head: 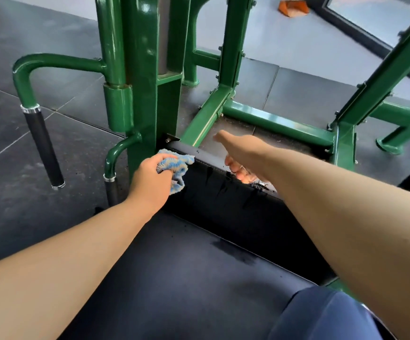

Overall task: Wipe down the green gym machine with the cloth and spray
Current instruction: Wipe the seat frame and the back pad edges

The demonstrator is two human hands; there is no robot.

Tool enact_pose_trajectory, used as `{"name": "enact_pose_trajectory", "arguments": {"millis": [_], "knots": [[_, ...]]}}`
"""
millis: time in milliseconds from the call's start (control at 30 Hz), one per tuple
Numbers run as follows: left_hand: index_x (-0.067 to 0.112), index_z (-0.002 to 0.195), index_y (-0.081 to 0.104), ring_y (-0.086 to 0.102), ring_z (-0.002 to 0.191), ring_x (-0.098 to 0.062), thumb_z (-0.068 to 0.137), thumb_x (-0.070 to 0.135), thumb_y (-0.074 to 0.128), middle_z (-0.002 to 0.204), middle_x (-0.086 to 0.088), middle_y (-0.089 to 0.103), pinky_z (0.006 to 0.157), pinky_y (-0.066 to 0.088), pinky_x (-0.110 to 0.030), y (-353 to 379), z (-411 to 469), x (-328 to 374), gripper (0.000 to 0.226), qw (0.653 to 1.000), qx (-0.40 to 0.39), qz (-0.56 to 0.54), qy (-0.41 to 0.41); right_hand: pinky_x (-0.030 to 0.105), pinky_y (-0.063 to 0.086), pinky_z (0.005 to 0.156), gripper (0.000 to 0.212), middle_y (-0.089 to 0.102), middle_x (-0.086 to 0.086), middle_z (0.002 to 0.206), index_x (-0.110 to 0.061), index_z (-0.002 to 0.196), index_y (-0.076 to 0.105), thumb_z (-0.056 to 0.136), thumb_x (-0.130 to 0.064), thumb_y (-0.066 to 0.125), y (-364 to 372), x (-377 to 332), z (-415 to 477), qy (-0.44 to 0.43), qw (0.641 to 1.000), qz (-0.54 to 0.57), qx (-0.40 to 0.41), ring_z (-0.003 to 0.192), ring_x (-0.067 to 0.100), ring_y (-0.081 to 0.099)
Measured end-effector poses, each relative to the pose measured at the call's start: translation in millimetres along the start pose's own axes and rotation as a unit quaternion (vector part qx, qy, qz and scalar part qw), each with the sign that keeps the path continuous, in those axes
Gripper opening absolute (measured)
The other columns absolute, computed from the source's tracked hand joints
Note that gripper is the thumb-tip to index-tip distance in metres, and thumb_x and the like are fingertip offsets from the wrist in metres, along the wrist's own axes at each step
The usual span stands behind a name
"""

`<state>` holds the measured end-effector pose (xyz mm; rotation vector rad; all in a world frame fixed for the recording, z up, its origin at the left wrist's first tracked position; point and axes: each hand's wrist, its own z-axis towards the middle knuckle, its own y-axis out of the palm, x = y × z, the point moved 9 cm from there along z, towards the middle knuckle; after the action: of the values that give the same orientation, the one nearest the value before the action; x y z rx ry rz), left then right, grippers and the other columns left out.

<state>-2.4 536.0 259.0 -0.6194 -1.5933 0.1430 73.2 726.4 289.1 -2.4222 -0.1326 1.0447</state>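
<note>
Head view: the left hand (150,182) gripped the cloth (174,165) on the wet pad (223,200), probably mid-wipe, needing a sweep toward the right hand (238,153), whose grip was unclear.

We see a floor (27,143) of dark rubber tiles with thin seams between them; farther back it gives way to a paler grey surface. The green gym machine (142,69) stands directly on the dark tiles, on its base rails and round feet. An orange object (293,7) lies on the pale part, well apart.
</note>
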Motion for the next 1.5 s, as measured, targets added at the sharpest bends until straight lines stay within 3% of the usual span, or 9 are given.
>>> {"name": "enact_pose_trajectory", "arguments": {"millis": [133, 267, 400, 634, 801, 967, 1101, 1301, 1501], "knots": [[0.032, 0.104, 0.068, 0.066, 0.085, -0.021, 0.084, 0.009, 0.049, 0.11, -0.006, 0.064, 0.072, 0.06, -0.042, 46.8, -16.6, 27.8, 0.036, 0.996, -0.084, 0.012, 0.032, 0.027, 0.043, 0.056, 0.032, 0.055, 0.012, 0.078, -0.005, 0.095, 0.055, 0.096, -0.035, 0.045, -37.6, 56.2, -16.3, 0.018, 1.0, 0.018, -0.008, 0.058, 0.022, 0.051], [0.024, 0.107, 0.069, 0.063, 0.08, -0.011, 0.091, 0.006, 0.051, 0.109, -0.002, 0.062, 0.05, 0.046, -0.007, 120.5, -63.1, 80.4, 0.03, 0.981, -0.166, 0.036, 0.096, 0.029, 0.044, 0.068, 0.021, 0.066, 0.012, 0.088, -0.01, 0.088, 0.068, 0.09, -0.028, 0.059, -96.9, 135.4, -59.9, 0.043, 0.997, -0.043, 0.036, 0.072, 0.022, 0.054], [0.032, 0.098, 0.066, 0.063, 0.083, -0.015, 0.087, 0.011, 0.055, 0.09, 0.008, 0.067, 0.062, 0.048, -0.019, 206.8, -130.5, 115.8, 0.027, 0.96, -0.244, 0.056, 0.129, 0.024, 0.047, 0.065, 0.004, 0.063, 0.001, 0.08, -0.02, 0.087, 0.066, 0.087, -0.022, 0.07, -141.5, 227.1, -124.2, 0.105, 0.993, -0.034, 0.027, 0.072, 0.015, 0.057], [0.038, 0.086, 0.061, 0.062, 0.082, -0.015, 0.083, 0.021, 0.062, 0.081, 0.008, 0.068, 0.076, 0.046, -0.027, 351.9, -292.5, 155.9, 0.017, 0.828, -0.478, 0.144, 0.255, 0.031, 0.056, 0.076, 0.025, 0.063, 0.008, 0.09, -0.005, 0.106, 0.067, 0.084, -0.013, 0.074, -182.0, 367.1, -223.2, 0.224, 0.974, -0.041, -0.011, 0.084, 0.019, 0.06], [0.035, 0.1, 0.062, 0.057, 0.087, -0.016, 0.076, 0.019, 0.062, 0.097, 0.005, 0.064, 0.079, 0.046, -0.024, 441.6, -410.0, 149.3, 0.029, 0.749, -0.594, 0.167, 0.241, 0.018, 0.046, 0.05, 0.036, 0.054, 0.003, 0.071, -0.004, 0.109, 0.07, 0.08, -0.024, 0.078, -190.4, 490.4, -302.7, 0.298, 0.954, -0.039, 0.018, 0.061, 0.013, 0.052], [0.028, 0.1, 0.06, 0.051, 0.088, -0.015, 0.075, -0.001, 0.057, 0.106, 0.002, 0.044, 0.076, 0.034, -0.013, 463.3, -436.8, 123.1, 0.039, 0.798, -0.526, 0.168, 0.243, 0.026, 0.05, 0.059, 0.026, 0.065, 0.01, 0.082, -0.012, 0.106, 0.073, 0.082, -0.019, 0.075, -174.2, 596.5, -327.9, 0.321, 0.943, 0.056, 0.067, 0.068, 0.021, 0.057], [0.024, 0.11, 0.064, 0.053, 0.1, -0.012, 0.069, 0.005, 0.049, 0.11, 0.005, 0.056, 0.085, 0.032, -0.01, 475.6, -466.7, 77.2, 0.047, 0.749, -0.554, 0.212, 0.294, 0.028, 0.049, 0.072, 0.022, 0.07, 0.007, 0.094, -0.013, 0.105, 0.073, 0.086, -0.017, 0.063, -165.0, 648.8, -317.5, 0.309, 0.938, 0.035, 0.151, 0.081, 0.024, 0.062], [0.027, 0.115, 0.065, 0.056, 0.092, -0.012, 0.09, 0.002, 0.046, 0.106, 0.005, 0.065, 0.069, 0.038, -0.011, 551.9, -486.7, 22.8, 0.041, 0.827, -0.511, 0.2, 0.119, 0.019, 0.04, 0.078, 0.032, 0.069, 0.0, 0.113, -0.024, 0.119, 0.069, 0.091, -0.02, 0.055, -133.4, 711.6, -287.5, 0.272, 0.931, 0.082, 0.231, 0.105, 0.02, 0.061], [0.031, 0.088, 0.07, 0.056, 0.064, -0.006, 0.085, 0.01, 0.055, 0.074, 0.01, 0.064, 0.06, 0.043, -0.016, 574.4, -491.9, -11.2, 0.026, 0.811, -0.538, 0.228, 0.028, 0.022, 0.041, 0.088, 0.036, 0.063, -0.001, 0.13, -0.027, 0.13, 0.061, 0.097, -0.027, 0.049, -111.1, 754.3, -270.3, 0.28, 0.912, 0.116, 0.277, 0.117, 0.021, 0.057]]}}
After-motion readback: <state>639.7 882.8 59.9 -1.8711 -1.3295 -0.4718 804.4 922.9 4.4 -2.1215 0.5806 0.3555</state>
